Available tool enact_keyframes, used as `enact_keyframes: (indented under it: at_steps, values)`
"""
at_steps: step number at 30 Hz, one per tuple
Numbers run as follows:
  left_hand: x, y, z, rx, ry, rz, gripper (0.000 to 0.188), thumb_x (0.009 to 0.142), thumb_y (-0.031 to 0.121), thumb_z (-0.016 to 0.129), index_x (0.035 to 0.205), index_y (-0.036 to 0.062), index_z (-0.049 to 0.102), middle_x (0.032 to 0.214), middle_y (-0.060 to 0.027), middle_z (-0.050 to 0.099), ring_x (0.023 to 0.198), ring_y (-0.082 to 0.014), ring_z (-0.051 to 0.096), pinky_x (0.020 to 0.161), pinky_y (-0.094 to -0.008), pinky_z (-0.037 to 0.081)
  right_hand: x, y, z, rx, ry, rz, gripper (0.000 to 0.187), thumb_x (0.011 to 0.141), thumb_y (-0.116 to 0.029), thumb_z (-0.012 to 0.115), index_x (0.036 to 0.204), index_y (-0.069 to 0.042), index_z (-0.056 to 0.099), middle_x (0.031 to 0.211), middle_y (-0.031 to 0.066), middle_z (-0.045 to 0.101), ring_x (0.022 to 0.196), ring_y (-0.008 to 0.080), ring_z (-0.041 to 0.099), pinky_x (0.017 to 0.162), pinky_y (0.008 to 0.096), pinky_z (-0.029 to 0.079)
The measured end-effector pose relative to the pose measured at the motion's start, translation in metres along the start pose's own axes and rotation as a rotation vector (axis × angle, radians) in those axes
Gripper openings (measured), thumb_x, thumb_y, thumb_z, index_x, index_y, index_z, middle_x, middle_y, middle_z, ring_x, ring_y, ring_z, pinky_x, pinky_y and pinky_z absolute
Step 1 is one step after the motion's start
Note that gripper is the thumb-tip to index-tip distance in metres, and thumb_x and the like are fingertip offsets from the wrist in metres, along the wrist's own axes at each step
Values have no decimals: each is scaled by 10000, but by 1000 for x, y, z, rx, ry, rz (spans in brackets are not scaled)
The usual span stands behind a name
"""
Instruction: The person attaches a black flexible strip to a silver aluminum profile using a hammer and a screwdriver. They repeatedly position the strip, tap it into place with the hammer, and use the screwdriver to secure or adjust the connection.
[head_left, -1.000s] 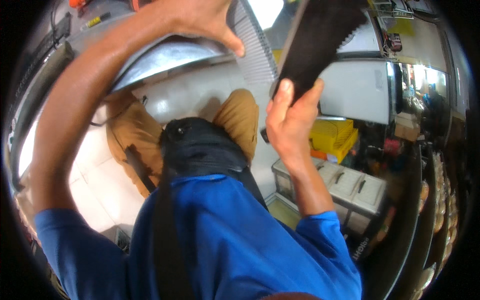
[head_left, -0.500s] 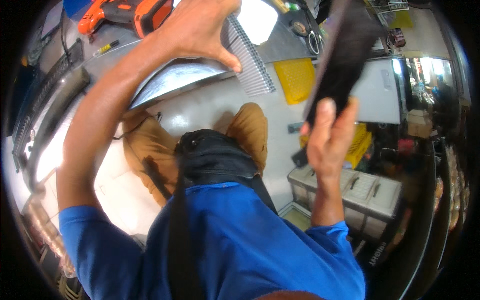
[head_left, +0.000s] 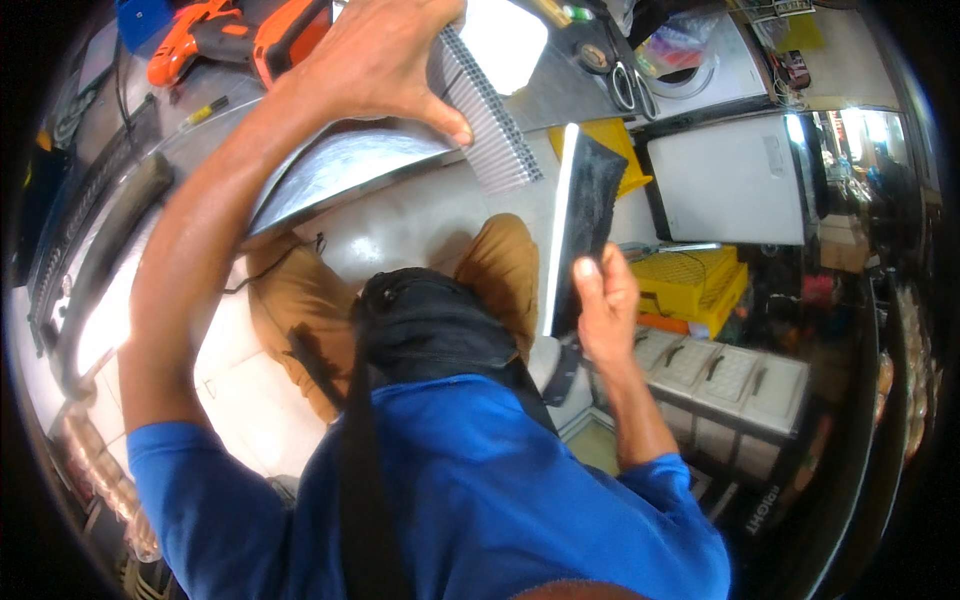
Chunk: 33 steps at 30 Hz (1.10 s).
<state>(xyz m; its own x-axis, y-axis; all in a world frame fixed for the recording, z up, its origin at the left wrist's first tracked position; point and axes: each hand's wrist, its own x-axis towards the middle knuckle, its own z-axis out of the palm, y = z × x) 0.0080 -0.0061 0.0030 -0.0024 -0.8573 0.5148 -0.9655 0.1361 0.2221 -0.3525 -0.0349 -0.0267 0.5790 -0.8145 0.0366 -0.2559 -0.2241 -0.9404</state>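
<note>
My left hand reaches up to the work table, its thumb along one side of a grey ribbed piece with close parallel ridges and a dotted edge. The other fingers are mostly hidden behind it. The piece slants down past the table's front edge. My right hand grips a flat, dark rectangular panel by its lower end, thumb on the face. The panel stands nearly upright, its narrow left edge bright white. It is apart from the ribbed piece.
On the table lie an orange and black power tool, a yellow marker, scissors and a tape roll. At the right are a yellow crate, lidded white bins and a white panel.
My right hand has swung the dark panel left and down, showing its white edge and uncovering the scissors and white panel behind. The left hand stays nearly still on the ribbed piece.
</note>
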Motion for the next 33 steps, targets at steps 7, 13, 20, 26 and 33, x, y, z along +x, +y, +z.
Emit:
enact_keyframes:
  at_steps: [7, 13, 20, 26, 33]
  values:
    - [2, 3, -9, 10, -58, 8, 935, 519, 726, 885, 1014, 1, 562, 1042, -174, 547, 1086, -362, 518, 941, -589, 432, 16, 37, -5, 906, -146, 334, 294, 1009, -446, 631, 1007, -159, 567, 765, 75, 610, 609, 256, 620, 534, 387, 524]
    - [-2, 2, -9, 42, -73, -12, 922, 538, 715, 881, 1021, -2, 561, 1051, -175, 552, 1110, -364, 519, 990, -652, 414, 60, -67, -17, 227, -185, -36, 630, 935, -61, 682, 1474, -13, 358, 1310, 177, 557, 935, 230, 698, 814, 418, 631]
    - [-1, 6, -14, -17, -104, -28, 918, 546, 660, 900, 1051, -25, 556, 1126, -191, 553, 1170, -379, 511, 1034, -698, 392, 58, -103, -11, -677, -265, -261, 907, 793, 19, 584, 1621, -63, 220, 1584, 230, 427, 1473, 389, 410, 1222, 411, 305]
    - [-5, 0, 3, 2, -52, -52, 892, 557, 593, 925, 1076, -37, 567, 1152, -199, 568, 1220, -392, 502, 1037, -710, 394, 43, -123, -9, -900, -270, -152, 921, 778, 15, 593, 1625, -132, 262, 1539, 248, 478, 1388, 447, 471, 1174, 432, 399]
    - [-4, -1, 4, -2, -34, -35, 892, 562, 594, 921, 1085, -41, 577, 1151, -198, 574, 1210, -381, 508, 1028, -671, 419, 42, -132, -12, -949, -333, -227, 930, 773, 13, 607, 1625, -142, 270, 1508, 264, 499, 1310, 459, 539, 1141, 433, 446]
